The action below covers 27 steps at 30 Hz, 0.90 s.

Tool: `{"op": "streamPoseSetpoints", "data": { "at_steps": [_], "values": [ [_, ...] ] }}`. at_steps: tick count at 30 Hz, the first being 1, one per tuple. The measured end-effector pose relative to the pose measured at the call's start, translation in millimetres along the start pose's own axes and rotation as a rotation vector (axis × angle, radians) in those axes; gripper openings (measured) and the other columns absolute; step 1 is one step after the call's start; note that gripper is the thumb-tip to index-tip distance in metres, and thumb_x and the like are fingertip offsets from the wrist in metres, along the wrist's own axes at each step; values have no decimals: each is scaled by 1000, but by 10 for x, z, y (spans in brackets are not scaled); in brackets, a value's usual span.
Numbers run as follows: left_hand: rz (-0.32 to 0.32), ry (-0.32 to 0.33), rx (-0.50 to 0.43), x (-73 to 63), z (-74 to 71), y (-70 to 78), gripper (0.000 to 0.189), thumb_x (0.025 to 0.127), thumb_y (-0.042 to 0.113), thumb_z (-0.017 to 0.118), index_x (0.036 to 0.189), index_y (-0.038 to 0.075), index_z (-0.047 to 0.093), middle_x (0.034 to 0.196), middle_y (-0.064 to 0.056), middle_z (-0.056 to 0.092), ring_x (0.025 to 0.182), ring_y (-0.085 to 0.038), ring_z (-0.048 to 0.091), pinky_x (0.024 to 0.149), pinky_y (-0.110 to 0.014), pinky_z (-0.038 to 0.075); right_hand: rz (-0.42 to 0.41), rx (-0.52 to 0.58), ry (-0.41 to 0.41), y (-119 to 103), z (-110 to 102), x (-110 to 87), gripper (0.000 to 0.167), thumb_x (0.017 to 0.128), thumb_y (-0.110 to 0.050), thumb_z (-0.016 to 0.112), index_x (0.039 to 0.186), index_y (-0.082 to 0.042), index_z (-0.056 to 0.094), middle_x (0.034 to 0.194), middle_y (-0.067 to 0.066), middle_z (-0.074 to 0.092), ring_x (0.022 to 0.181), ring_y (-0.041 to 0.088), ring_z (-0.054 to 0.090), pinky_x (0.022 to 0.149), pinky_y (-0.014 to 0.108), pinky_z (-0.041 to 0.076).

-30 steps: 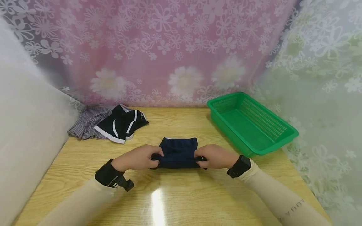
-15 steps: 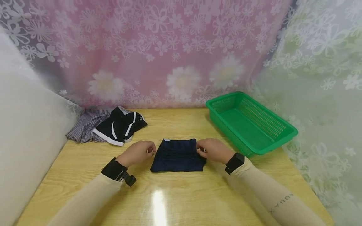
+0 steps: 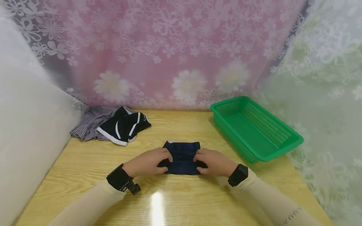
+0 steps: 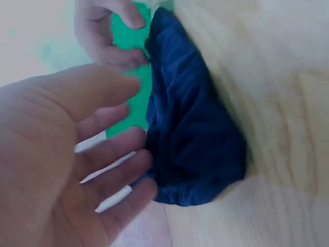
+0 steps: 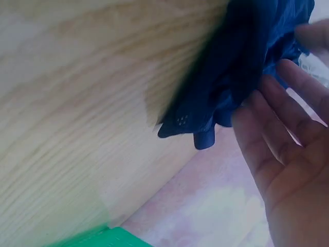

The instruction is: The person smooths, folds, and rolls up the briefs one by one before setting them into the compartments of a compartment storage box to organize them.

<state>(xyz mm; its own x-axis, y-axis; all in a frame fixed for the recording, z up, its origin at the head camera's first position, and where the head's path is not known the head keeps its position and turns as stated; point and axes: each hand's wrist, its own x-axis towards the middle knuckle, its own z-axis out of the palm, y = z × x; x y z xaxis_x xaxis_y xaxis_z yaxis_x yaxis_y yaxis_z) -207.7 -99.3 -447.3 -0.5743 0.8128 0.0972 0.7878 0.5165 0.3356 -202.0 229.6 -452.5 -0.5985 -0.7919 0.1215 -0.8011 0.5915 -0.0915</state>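
A navy-blue garment [image 3: 183, 161], folded into a small flat block, lies on the wooden table between my hands. My left hand [image 3: 150, 161] is at its left side; in the left wrist view the fingertips meet the cloth [image 4: 198, 128] while the thumb stands apart from them. On the opposite side is my right hand [image 3: 216, 162], its fingers reaching the right edge. The right wrist view has these fingers [image 5: 257, 139] nearly straight along the fabric [image 5: 231, 67], with the thumb away from them. Neither hand pinches the cloth. Its underside is hidden.
Back left, black shorts [image 3: 113, 125] with white trim lie over a grey striped garment [image 3: 87, 124]. A green plastic basket [image 3: 233, 136] stands on the right of the table [image 3: 181, 201]. Floral curtains [image 3: 169, 56] close off the back and right side.
One second ago both hands gripped the garment's sides; they then released it, the left moving away. Now both have come in over its side edges. The head view has shifted slightly.
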Motion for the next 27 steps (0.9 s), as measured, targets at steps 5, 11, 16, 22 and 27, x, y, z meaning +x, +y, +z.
{"op": "streamPoseSetpoints", "data": {
  "at_steps": [5,11,16,22,27],
  "values": [
    [47,4,202,-32,72,61,44,89,31,83,128,17,68,138,-7,59,130,-26,53,109,-45,46,-18,-64,-49,-58,32,9,48,92,-38,78,131,-12,66,123,1,63,110,18,63,93,36,55],
    [3,22,310,-22,147,116,44,86,27,84,126,16,70,126,-3,64,117,-22,61,100,-40,52,3,-103,-86,-65,123,-45,47,89,-37,81,127,-12,69,121,3,66,107,19,66,86,35,58],
    [-64,-7,320,-31,208,141,36,86,27,84,119,16,75,108,1,67,96,-16,67,82,-32,57,0,-109,-69,-90,186,-79,38,91,-33,80,122,-13,72,117,2,66,104,17,66,82,33,58],
    [-86,33,300,-59,235,175,25,85,22,83,108,14,77,100,1,66,86,-13,65,72,-30,55,-28,-139,-6,-117,200,-30,22,90,-23,79,111,-16,74,103,-2,64,90,12,62,71,29,55],
    [-105,71,279,-43,230,175,15,85,16,82,99,15,76,97,2,67,84,-14,65,70,-31,55,-8,-152,32,-106,197,7,17,88,-17,80,90,-18,63,86,-7,53,73,8,50,59,25,45]
  ]
}}
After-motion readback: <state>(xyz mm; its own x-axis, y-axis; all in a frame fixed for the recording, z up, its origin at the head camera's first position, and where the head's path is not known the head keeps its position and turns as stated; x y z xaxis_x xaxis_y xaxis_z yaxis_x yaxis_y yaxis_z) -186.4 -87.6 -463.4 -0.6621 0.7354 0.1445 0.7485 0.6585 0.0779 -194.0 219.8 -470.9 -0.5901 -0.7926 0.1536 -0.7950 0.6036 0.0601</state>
